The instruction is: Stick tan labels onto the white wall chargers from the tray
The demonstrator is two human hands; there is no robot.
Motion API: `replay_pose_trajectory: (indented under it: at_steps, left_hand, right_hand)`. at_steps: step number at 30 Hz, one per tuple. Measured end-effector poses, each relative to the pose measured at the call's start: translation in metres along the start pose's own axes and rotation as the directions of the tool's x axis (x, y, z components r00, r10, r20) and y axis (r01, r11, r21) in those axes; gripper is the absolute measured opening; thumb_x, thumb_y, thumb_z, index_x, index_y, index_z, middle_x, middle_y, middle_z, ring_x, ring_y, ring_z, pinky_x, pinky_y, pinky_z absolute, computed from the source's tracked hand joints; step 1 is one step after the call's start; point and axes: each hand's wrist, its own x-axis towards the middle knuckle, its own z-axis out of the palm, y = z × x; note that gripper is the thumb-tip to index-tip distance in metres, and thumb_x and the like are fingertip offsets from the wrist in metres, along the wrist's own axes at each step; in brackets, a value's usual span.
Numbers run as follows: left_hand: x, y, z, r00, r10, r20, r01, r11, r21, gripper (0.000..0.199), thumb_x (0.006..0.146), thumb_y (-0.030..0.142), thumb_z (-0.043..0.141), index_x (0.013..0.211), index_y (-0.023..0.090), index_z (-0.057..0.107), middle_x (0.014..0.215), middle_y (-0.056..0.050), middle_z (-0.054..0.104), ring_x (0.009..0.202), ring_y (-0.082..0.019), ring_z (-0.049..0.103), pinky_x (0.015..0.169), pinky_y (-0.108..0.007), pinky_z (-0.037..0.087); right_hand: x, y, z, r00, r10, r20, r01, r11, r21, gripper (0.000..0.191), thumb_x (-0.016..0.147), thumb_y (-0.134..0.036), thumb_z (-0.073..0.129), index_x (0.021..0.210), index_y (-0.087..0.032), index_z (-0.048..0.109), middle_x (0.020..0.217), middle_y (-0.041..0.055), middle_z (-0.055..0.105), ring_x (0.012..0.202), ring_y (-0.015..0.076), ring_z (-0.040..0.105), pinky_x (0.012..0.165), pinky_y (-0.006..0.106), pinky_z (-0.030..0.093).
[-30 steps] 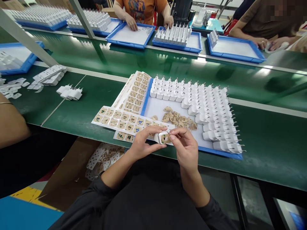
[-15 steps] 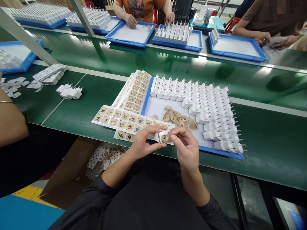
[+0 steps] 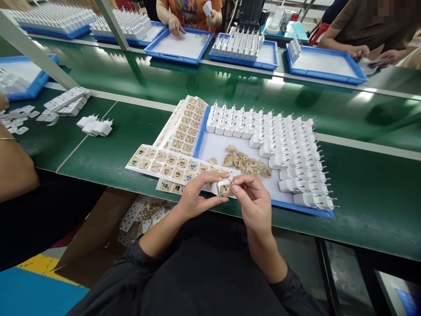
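A white plug charger [image 3: 215, 188] is gripped between the thumb and fingers of my left hand [image 3: 195, 197], its flat end turned to the right. Over that end sits a tan adhesive sticker [image 3: 226, 190] with small green marks. My right hand [image 3: 257, 202] pinches the sticker's right edge; whether it lies fully flat is hidden by my fingers. Beneath my hands are a sheet of such stickers [image 3: 161, 162] and the blue-rimmed tray [image 3: 201, 131]. Inside the tray stand rows of white chargers [image 3: 263, 140], pins up, beside a heap of tan sticker pieces [image 3: 248, 163].
More sticker sheets [image 3: 188, 125] lean on the tray's left side. Loose chargers [image 3: 95, 126] lie farther left, near a co-worker's arm [image 3: 15, 162]. An open cardboard box [image 3: 87, 245] with scraps is below the table edge. Across the green belt [image 3: 158, 79], two people work at blue trays.
My right hand has moved slightly left, bringing the sticker closer over the charger's end. Across the belt, a person in orange now holds up a white piece.
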Motion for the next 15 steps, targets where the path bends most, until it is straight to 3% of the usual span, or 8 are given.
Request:
replay_pose_trajectory:
  at_steps: [15]
  left_hand:
    - [0.002, 0.002, -0.001, 0.998, 0.058, -0.015, -0.057, 0.997, 0.05, 0.048, 0.079, 0.02, 0.084, 0.121, 0.021, 0.062, 0.119, -0.014, 0.075, 0.113, -0.025, 0.073, 0.097, -0.042, 0.06]
  right_hand:
    - [-0.001, 0.004, 0.011, 0.996, -0.066, -0.066, 0.055, 0.985, -0.165, 0.009, 0.088, -0.027, 0.075, 0.088, -0.024, 0.067, 0.084, -0.0001, 0.066, 0.079, 0.0155, 0.063, 0.075, 0.032, 0.053]
